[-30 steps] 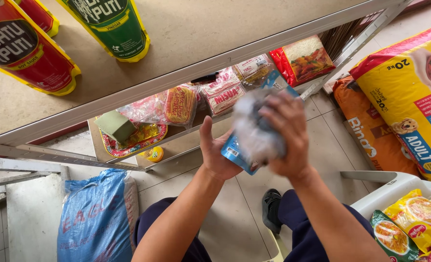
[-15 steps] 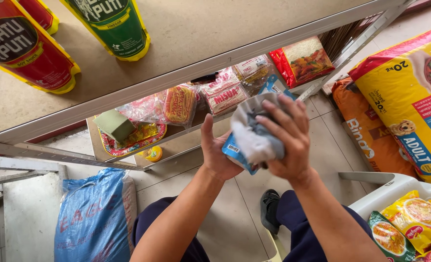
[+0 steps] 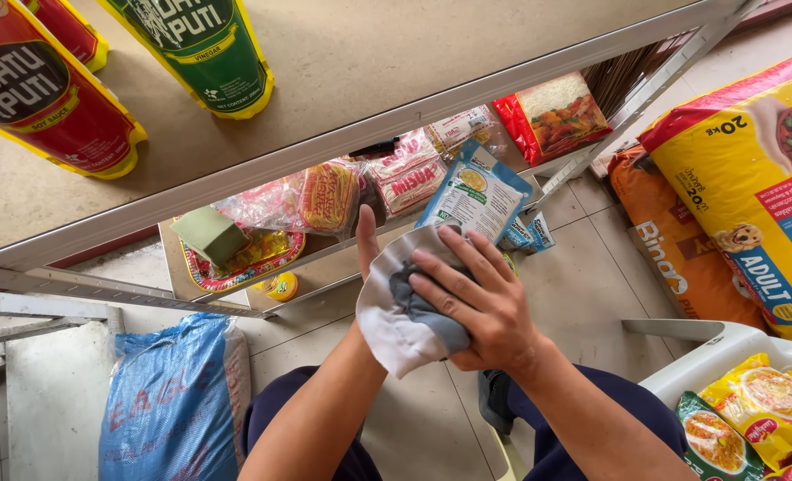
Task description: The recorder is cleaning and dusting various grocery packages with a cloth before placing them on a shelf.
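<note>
My left hand (image 3: 367, 251) is raised in front of the lower shelf and holds a blue and white food packet (image 3: 474, 194); only its thumb and wrist show. My right hand (image 3: 483, 307) presses a white and grey cloth (image 3: 396, 325) flat against the packet's lower part and my left palm. The packet's upper half sticks out above the cloth, tilted to the right.
A metal shelf (image 3: 342, 134) carries a red sauce pouch (image 3: 44, 93) and a green vinegar pouch (image 3: 204, 49). Noodle packs (image 3: 325, 194) and a green sponge (image 3: 209, 233) lie on the lower shelf. Yellow and orange pet food sacks (image 3: 752, 169) stand on the right, a blue sack (image 3: 169, 401) on the left, and a white basket of snacks (image 3: 726, 356) lower right.
The cloth has slid down off the packet, uncovering its upper half. Both hands sit a little lower than before.
</note>
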